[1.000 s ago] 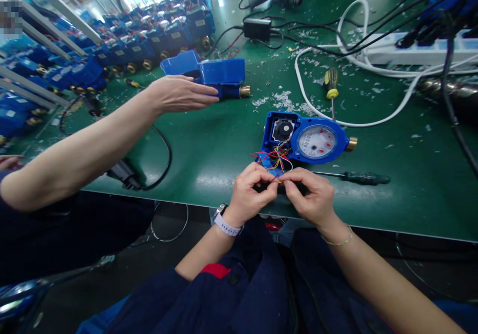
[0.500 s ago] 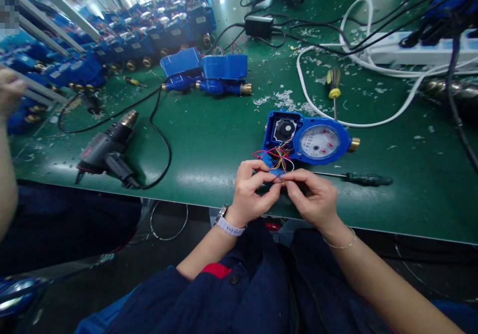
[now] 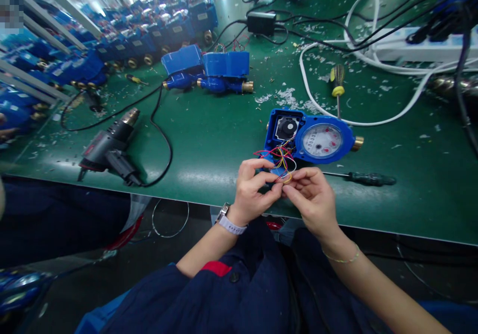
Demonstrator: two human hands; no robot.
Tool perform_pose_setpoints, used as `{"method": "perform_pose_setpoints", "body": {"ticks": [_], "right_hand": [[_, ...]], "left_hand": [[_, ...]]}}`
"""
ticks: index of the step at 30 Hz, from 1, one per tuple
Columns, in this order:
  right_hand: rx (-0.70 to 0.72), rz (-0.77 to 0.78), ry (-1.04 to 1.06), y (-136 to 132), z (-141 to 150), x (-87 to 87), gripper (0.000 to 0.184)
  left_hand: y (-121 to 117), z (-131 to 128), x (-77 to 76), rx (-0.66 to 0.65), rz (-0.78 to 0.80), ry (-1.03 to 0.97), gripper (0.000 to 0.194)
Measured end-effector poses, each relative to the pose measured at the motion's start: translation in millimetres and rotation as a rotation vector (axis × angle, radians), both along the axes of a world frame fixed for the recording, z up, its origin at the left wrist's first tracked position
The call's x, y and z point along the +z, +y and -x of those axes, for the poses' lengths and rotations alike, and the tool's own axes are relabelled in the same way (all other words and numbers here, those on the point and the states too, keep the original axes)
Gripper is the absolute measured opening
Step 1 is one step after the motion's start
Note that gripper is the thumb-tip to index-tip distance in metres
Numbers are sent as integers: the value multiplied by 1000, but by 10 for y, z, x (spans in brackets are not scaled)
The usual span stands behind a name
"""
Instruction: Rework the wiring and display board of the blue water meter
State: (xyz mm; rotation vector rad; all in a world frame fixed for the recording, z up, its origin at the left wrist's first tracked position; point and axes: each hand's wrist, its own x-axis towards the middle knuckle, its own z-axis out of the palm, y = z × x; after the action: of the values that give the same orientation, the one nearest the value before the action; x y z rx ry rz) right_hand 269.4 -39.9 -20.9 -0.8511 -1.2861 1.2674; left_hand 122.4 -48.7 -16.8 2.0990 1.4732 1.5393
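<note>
A blue water meter (image 3: pixel 347 147) lies on the green bench with its square compartment uncovered, showing a black round part inside. Thin red, yellow and white wires (image 3: pixel 284 161) spill out of it toward me. My left hand (image 3: pixel 254 189), with a watch at the wrist, pinches wire ends between thumb and fingers beside a small blue piece (image 3: pixel 275 170). Close against it, my right hand (image 3: pixel 313 197) has its thumb and bent fingers around a yellow wire; the exact contact at the tips is too small to make out.
A dark-handled screwdriver (image 3: pixel 373 179) lies right of my hands; a yellow-black one (image 3: pixel 337 81) stands behind the meter. A heat gun (image 3: pixel 108 147) with its cord lies left. Two blue meters (image 3: pixel 226 65), a power adapter (image 3: pixel 261 23), white cable (image 3: pixel 388 123) and scraps are farther back.
My right thumb and index finger have parted somewhat and shifted slightly, showing more of the yellow wire. My left hand keeps its pinch. The other person's arm at far left has mostly left view.
</note>
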Motion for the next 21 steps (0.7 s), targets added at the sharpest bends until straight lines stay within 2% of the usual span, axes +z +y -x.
{"method": "perform_pose_setpoints", "body": {"ticks": [10, 21], "right_hand": [[-12, 102, 33, 36, 23, 79, 22], [0, 78, -14, 55, -3, 101, 21]], "left_hand": [[11, -2, 14, 13, -53, 63, 5], [21, -9, 25, 20, -9, 84, 8]]}}
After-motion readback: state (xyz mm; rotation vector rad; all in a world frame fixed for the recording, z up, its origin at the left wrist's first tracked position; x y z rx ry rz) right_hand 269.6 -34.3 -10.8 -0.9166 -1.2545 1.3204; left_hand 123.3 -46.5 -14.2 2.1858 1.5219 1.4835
